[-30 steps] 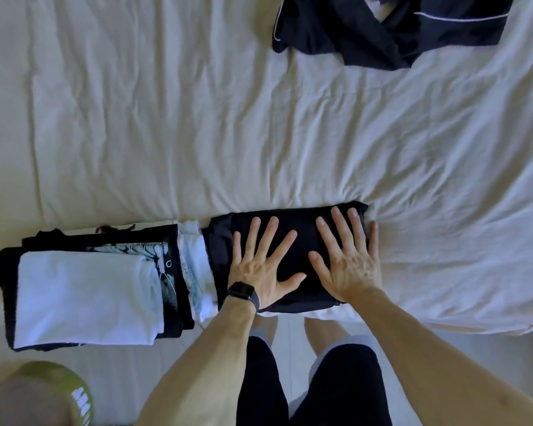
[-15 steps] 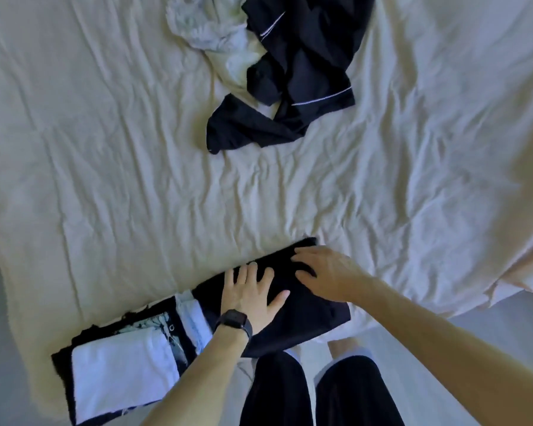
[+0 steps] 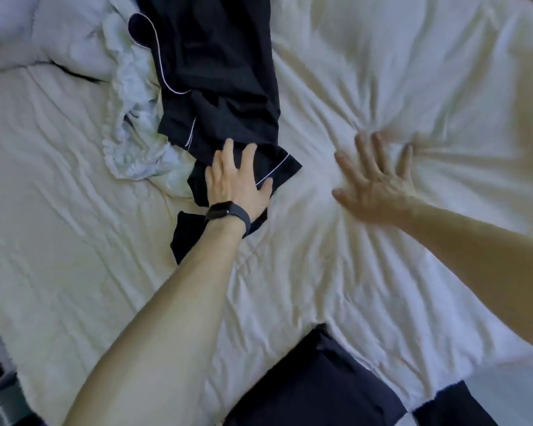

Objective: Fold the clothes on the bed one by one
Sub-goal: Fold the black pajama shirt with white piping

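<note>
White pillow [image 3: 8, 24] top left; black watch [image 3: 226, 214] on wrist

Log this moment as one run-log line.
phase: next garment | left hand: flat on dark piped garment | right hand: open over sheet, contact unclear | folded dark garment: near bed edge | white garment: crumpled

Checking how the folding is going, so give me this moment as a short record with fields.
left hand: flat on the dark piped garment, fingers straight
right hand: spread open over the bare bed sheet, blurred
dark piped garment: unfolded, crumpled, mid-bed
pale garment: crumpled, touching the dark one
folded dark garment: at the near edge of the bed
wristband: on the left wrist
</note>
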Action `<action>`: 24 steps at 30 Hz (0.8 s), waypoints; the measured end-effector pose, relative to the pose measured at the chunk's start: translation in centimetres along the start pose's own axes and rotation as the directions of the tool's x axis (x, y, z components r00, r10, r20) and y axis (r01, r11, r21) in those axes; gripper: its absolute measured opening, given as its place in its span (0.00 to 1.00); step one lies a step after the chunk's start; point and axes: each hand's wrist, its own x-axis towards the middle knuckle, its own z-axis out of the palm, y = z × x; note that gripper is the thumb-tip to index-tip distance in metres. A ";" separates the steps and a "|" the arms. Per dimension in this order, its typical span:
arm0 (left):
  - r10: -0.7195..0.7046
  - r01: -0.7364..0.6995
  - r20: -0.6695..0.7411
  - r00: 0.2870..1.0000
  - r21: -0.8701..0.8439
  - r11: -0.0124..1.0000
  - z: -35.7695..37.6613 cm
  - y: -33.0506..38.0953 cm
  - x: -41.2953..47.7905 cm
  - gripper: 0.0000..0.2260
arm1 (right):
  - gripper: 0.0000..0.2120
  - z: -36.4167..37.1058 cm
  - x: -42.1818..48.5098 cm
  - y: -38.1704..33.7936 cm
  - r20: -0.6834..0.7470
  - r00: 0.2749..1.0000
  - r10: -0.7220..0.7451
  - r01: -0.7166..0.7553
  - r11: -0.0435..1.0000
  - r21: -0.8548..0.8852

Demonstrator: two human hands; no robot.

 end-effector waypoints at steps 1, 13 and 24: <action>-0.057 0.057 0.044 0.997 -0.010 0.998 -0.2 0.1 2.2 0.36 | 0.36 1.1 0.4 0.0 -0.045 0.999 -0.004 0.005 1.000 0.006; -0.071 0.063 0.179 0.981 0.052 0.997 -1.1 0.3 12.8 0.09 | 0.35 2.5 2.6 -0.5 -0.053 0.998 0.020 -0.017 0.998 0.057; -0.087 0.039 -0.133 0.987 -0.329 0.944 -27.0 1.5 -1.3 0.06 | 0.50 -14.6 -6.2 -3.2 0.336 0.940 -0.054 -0.136 0.845 0.517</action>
